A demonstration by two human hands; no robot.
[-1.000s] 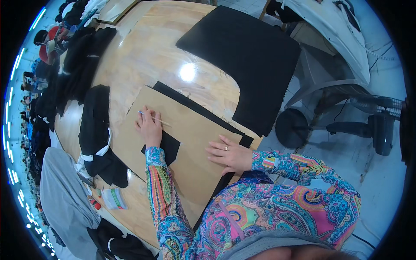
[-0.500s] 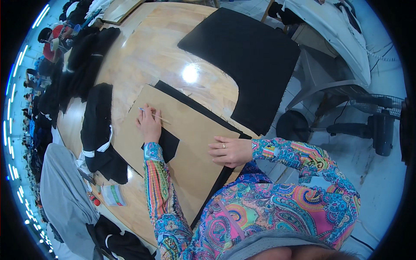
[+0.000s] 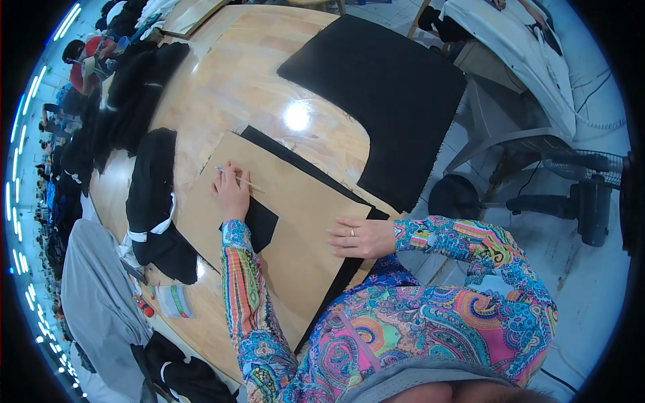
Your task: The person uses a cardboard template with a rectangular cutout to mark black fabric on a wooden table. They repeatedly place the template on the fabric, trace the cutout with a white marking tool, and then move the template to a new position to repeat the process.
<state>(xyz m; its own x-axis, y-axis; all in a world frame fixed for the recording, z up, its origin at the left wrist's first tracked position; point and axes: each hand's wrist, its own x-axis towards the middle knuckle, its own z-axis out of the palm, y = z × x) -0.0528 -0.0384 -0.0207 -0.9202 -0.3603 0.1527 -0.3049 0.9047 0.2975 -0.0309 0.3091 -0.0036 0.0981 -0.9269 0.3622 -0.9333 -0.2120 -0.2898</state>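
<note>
Left hand: the left hand [image 3: 232,191] rested on the upper left part of the cardboard pattern, fingers curled around a thin marking stick [image 3: 240,178] that lay slanted, its tip touching the board.
Right hand: the right hand [image 3: 359,237] lay flat with fingers spread wide, holding nothing, pressing down on the right edge of the cardboard pattern; a ring showed on one finger.
Cardboard pattern: the brown cardboard pattern [image 3: 295,215] lay flat on the table, turned at an angle, with a notch cut into its left side just below the left hand.
Black fabric under the pattern: a sheet of black fabric [image 3: 306,164] lay beneath the cardboard, showing as a strip along its upper right edge and inside the notch.
Table: the wooden table [image 3: 235,80] carried everything; a bright light glare sat on it just above the pattern.
Large black piece: a big black sheet [image 3: 383,94] covered the table's far right part, apart from the pattern.
Dark garments: a heap of black clothing with white trim [image 3: 153,201] lay just left of the cardboard.
Grey cloth: grey cloth [image 3: 97,295] hung at the table's near left edge.
Small packet: a small greenish packet [image 3: 173,300] lay near the table's edge, below the dark garments.
Fan: a dark floor fan [image 3: 591,195] stood on the floor to the right, well apart from the table.
</note>
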